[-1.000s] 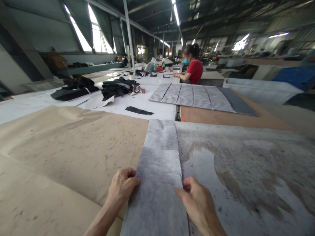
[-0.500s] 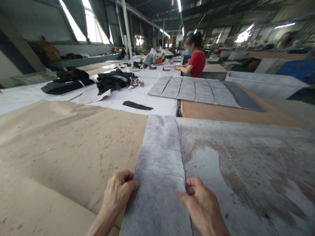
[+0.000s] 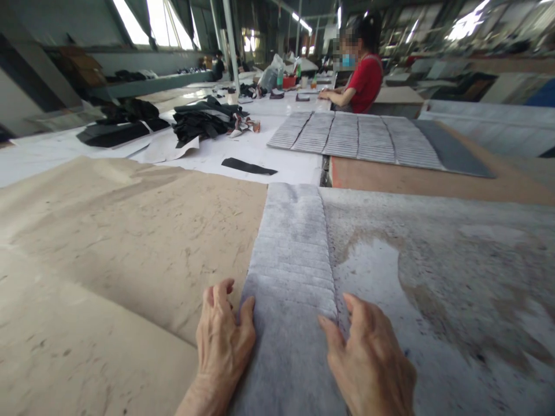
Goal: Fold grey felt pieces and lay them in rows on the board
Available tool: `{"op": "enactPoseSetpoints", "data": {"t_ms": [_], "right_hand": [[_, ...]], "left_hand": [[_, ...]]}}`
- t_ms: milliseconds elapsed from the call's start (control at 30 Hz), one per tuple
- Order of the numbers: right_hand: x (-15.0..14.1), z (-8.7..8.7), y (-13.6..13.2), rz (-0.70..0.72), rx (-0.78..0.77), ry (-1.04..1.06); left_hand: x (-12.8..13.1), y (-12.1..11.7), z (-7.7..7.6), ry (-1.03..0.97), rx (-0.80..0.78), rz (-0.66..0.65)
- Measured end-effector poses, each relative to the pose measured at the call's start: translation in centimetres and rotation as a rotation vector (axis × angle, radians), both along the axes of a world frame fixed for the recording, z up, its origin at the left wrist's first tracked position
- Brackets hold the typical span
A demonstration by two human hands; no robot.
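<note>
A long strip of grey felt-like fabric (image 3: 289,260) runs away from me down the middle, with crosswise ridges along its length. My left hand (image 3: 225,338) is at its left edge, fingers apart, the thumb over the border. On the opposite side my right hand (image 3: 368,346) is also open, its thumb over the strip's right edge and its fingers outside it. Neither hand grips the fabric. The near end of the strip runs out of the picture between my wrists.
Brown paper (image 3: 130,248) covers the left; a stained, glue-marked surface (image 3: 455,277) lies right. Beyond are a black strip (image 3: 249,167), black fabric pieces (image 3: 202,121) and a board with ridged grey panels (image 3: 359,136). A person in red (image 3: 366,81) works at the far table.
Both hands have loosened from the strip's edges and their fingers have spread. The view has tipped down and shifted left, so the scene sits higher and further right.
</note>
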State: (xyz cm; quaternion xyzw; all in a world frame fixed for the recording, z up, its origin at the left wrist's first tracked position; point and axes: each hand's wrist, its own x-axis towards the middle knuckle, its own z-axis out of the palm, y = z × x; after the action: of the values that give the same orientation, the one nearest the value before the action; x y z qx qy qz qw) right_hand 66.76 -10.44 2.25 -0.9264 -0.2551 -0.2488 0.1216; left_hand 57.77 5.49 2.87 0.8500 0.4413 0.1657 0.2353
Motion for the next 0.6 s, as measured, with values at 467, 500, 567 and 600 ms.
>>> {"op": "enactPoseSetpoints", "data": {"t_ms": [467,500,567,600], "right_hand": [[-1.4,-3.0,-2.2,0.508,-0.224,-0.052],[-1.4,-3.1,-2.3,0.509,-0.230,-0.050],[-1.3,-3.2,-2.4,0.516,-0.231,-0.053],[-1.3,-3.1,-2.5,0.513,-0.226,-0.060]], "left_hand": [[-4.0,-3.4,-2.5,0.140,0.726,-0.706],[-4.0,-3.4,-2.5,0.143,0.716,-0.704],[-4.1,-3.4,-2.6,0.144,0.694,-0.694],[-4.2,-3.5,-2.6,0.142,0.681,-0.685]]}}
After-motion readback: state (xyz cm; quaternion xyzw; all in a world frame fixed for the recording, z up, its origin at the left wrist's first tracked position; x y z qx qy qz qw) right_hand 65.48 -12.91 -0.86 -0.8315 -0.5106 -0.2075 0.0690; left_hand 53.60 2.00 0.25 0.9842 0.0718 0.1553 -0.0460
